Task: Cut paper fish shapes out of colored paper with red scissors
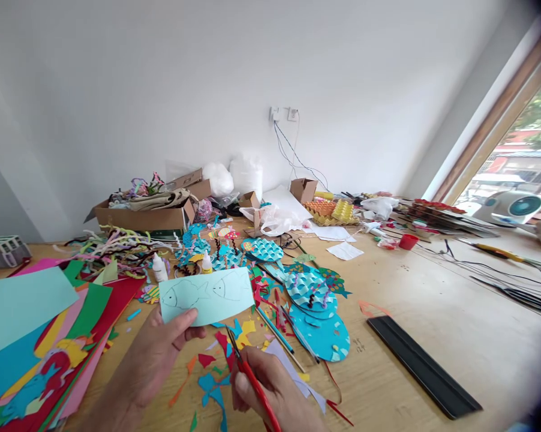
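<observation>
A light blue strip of paper (228, 295) with two fish outlines drawn on it is pinched at its lower left in my left hand (169, 336). My right hand (270, 384) grips a pair of red-handled scissors (259, 390), whose blades point up and left. The blade tips sit just below the paper's lower edge, apart from it. Coloured paper scraps (214, 384) lie on the table under both hands. Beyond the strip stand two white glue bottles, the nearer-left glue bottle (159, 268) being the larger in view.
Coloured paper sheets (23, 306) are stacked at the left. Blue paper discs (324, 333) with egg-carton pieces and pencils lie right of centre. A black tray-like bar (423, 366) and black scissors (516, 295) rest at the right. A cardboard box (144, 219) stands by the wall.
</observation>
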Motion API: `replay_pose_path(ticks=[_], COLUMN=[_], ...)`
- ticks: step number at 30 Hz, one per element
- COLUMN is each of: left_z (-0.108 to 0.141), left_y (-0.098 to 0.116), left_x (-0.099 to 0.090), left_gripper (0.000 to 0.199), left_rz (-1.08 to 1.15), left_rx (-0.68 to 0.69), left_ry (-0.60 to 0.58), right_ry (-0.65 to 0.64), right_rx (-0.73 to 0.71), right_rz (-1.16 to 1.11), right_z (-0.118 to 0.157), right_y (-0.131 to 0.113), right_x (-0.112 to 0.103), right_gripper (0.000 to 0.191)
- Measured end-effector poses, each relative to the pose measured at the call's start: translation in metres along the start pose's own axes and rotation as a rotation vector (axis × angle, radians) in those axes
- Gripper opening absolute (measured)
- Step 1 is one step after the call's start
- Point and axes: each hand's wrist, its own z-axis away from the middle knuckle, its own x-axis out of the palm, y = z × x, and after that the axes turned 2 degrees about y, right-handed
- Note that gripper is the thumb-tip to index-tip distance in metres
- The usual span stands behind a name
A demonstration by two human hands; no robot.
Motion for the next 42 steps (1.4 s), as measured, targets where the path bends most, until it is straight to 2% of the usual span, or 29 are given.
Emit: replay_pose_path(ticks=[4, 12, 18, 23, 28, 32, 34, 38, 42], left_z=[0.002, 0.006, 0.005, 0.003, 0.01, 0.017, 0.017, 0.01, 0.008], left_y=[-0.003, -0.004, -0.005, -0.003, -0.008, -0.025, -0.034, -0.044, -0.044], left_x=[-0.002, -0.002, -0.005, -0.005, 0.003, 0.009, 0.011, 0.014, 0.016], left_gripper=[0.029, 0.017, 0.016, 0.015, 0.017, 0.026, 0.022, 0.021, 0.02], left_rz=[0.042, 0.031, 0.012, 0.007, 0.177, 0.273, 0.199, 0.1, 0.087], left_rx=[-0.018, -0.075, -0.084, -0.091, -0.091, -0.062, -0.053, 0.019, 0.0], left_ry=[-0.033, -0.097, -0.127, -0.1, -0.063, -0.132, -0.085, 0.14, 0.157], right_ry=[-0.007, -0.014, 0.039, 0.112, 0.161, 0.194, 0.202, 0.209, 0.178], right_rx=[-0.004, 0.001, 0.02, 0.036, 0.056, 0.044, 0.037, 0.022, 0.045], right_rz=[-0.035, -0.091, -0.085, -0.071, -0.08, -0.084, -0.073, -0.058, -0.047], right_z=[-0.005, -0.012, -0.015, -0.02, -0.021, -0.025, -0.028, -0.031, -0.027], right_y=[0.001, 0.016, 0.019, 0.03, 0.028, 0.032, 0.038, 0.042, 0.034], right_x=[0.004, 0.006, 0.01, 0.017, 0.017, 0.019, 0.022, 0.026, 0.025], right_gripper=[0.06, 0.057, 0.053, 0.057, 0.057, 0.057, 0.056, 0.053, 0.05])
